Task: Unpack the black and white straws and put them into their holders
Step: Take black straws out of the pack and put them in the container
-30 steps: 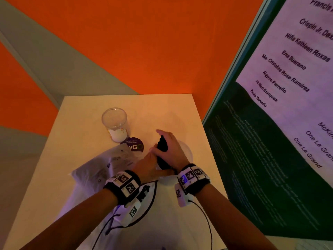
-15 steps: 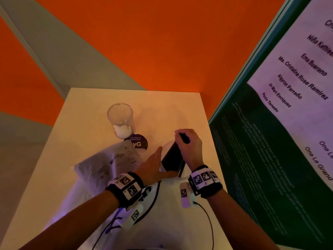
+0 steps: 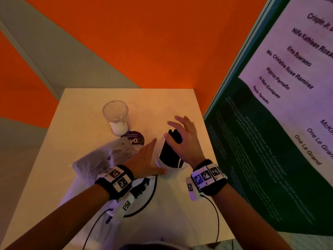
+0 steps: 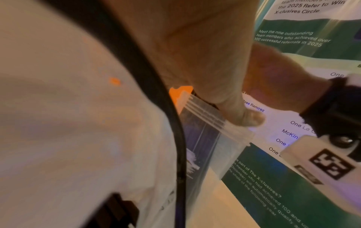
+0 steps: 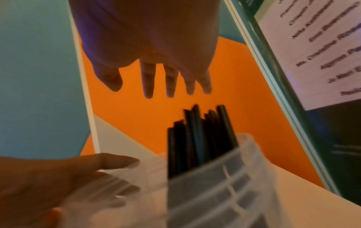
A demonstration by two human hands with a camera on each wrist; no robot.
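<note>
A bundle of black straws point(image 3: 170, 150) point(image 5: 201, 138) stands tilted in a translucent ribbed holder point(image 3: 158, 160) point(image 5: 224, 185) near the table's right edge. My right hand point(image 3: 177, 126) point(image 5: 156, 86) hovers just above the straw tops, fingers spread and straight, holding nothing. My left hand point(image 3: 146, 157) point(image 5: 87, 177) lies against the holder's left side with straight fingers, its thumb against the holder point(image 4: 210, 138) at the rim. A plastic bag of white straws point(image 3: 104, 157) lies to the left. A clear cup point(image 3: 116, 114) with white at its bottom stands behind it.
A round purple sticker point(image 3: 135, 139) lies between cup and holder. A green and white poster board point(image 3: 270, 141) stands close along the table's right edge. The orange wall point(image 3: 144, 42) rises behind the table point(image 3: 81, 109). Black cables point(image 3: 149, 199) trail over white cloth at the near edge.
My right hand gripped the tops of the black straws, then let go and spread open above them. The straws now stand in the holder. My left hand stayed against the holder.
</note>
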